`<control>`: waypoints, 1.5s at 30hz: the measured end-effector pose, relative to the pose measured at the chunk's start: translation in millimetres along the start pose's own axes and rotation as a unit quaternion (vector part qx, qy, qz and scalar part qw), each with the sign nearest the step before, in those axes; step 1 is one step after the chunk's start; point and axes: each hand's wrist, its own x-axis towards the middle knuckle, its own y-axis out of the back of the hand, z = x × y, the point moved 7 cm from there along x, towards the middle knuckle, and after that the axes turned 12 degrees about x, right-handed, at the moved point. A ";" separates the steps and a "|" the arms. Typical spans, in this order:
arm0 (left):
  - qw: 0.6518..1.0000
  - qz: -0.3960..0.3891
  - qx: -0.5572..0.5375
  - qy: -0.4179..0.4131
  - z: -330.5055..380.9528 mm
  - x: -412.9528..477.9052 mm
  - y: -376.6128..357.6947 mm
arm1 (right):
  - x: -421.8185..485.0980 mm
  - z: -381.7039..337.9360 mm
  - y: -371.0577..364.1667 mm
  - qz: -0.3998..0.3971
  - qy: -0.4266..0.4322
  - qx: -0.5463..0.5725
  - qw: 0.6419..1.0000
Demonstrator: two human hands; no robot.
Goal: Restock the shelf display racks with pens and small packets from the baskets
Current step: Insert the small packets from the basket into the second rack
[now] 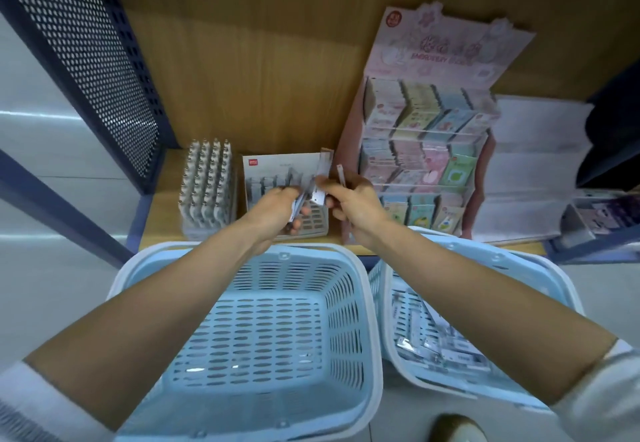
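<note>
Both hands are raised over a grey display rack (313,223) on the wooden shelf. My left hand (277,211) grips a small bundle of thin silvery packets (298,204). My right hand (353,204) pinches one long packet (322,178) that sticks up, and holds another slim one (341,175) behind it. Left of that rack stands a rack of grey pens (207,182). Below the hands sit two light blue baskets: the left basket (370,303) holds almost nothing, and the right basket (389,348) holds several small packets (429,341).
A pink tiered display of pastel packets (422,151) stands to the right on the shelf (162,206). White boxes (526,164) lie further right. A dark perforated metal panel (86,57) forms the shelf's left side. A shoe tip (453,427) shows at the bottom.
</note>
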 end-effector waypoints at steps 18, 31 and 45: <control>0.993 0.116 -0.009 0.013 -13.8 22.0 46.7 | 19.2 12.1 -42.1 -0.083 -0.001 -0.158 0.984; 0.989 0.095 0.094 -0.068 -5.1 24.4 87.8 | 59.3 20.5 -25.8 -0.012 0.027 -0.143 0.989; 0.984 0.132 0.079 -0.093 0.6 22.8 119.1 | 100.1 44.3 -23.5 -0.005 0.169 -0.404 0.899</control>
